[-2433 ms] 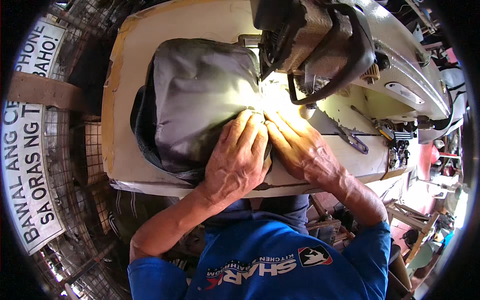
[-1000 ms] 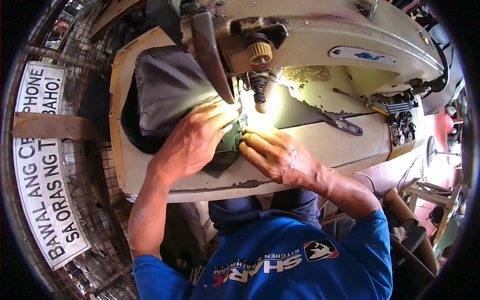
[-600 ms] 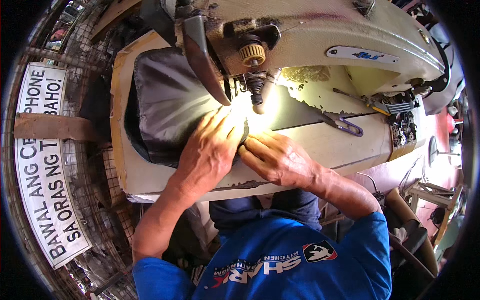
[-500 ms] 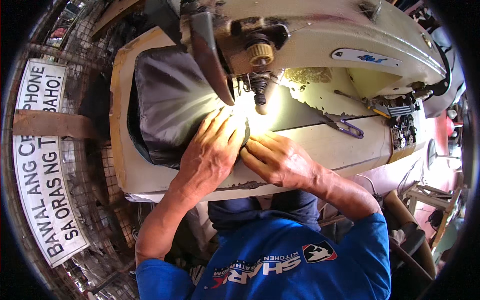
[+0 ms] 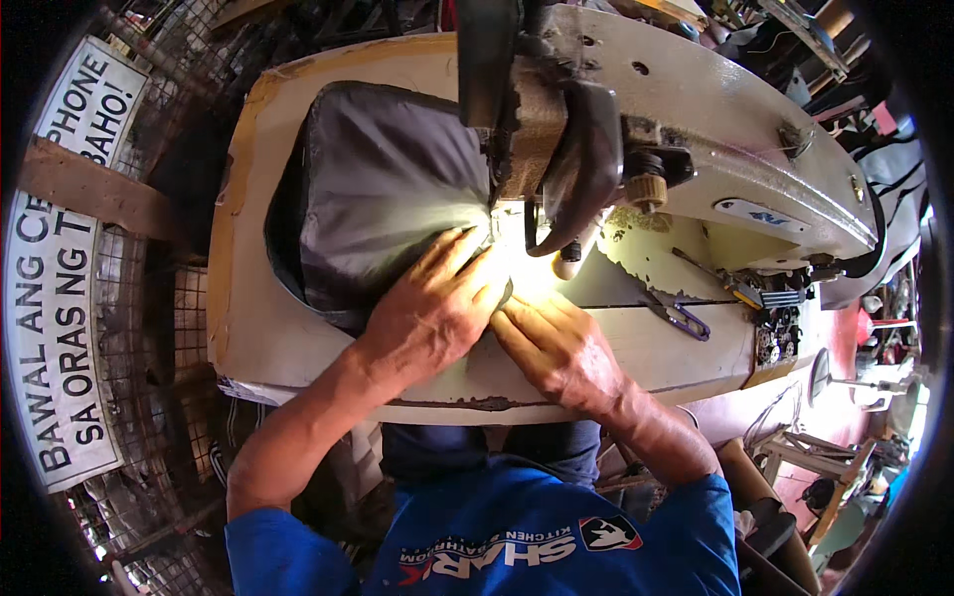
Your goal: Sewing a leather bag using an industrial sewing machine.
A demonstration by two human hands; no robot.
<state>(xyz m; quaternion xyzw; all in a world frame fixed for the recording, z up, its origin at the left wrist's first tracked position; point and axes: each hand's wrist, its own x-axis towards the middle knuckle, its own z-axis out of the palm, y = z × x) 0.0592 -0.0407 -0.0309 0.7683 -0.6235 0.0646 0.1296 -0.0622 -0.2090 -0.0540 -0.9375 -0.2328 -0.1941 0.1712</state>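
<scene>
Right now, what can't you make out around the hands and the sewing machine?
Head view only:
- Needle area: washed out by lamp glare above the right hand.
- Fabric edge: covered by the left hand.
- Grey fabric: far side hidden behind the sewing machine head.
- Small tool: too small to identify.

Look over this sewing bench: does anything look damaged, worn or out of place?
Yes. The sewing machine has paint flaked off its bed, and the table front edge is chipped. Both hands press the grey fabric flat; nothing has spilled.
</scene>
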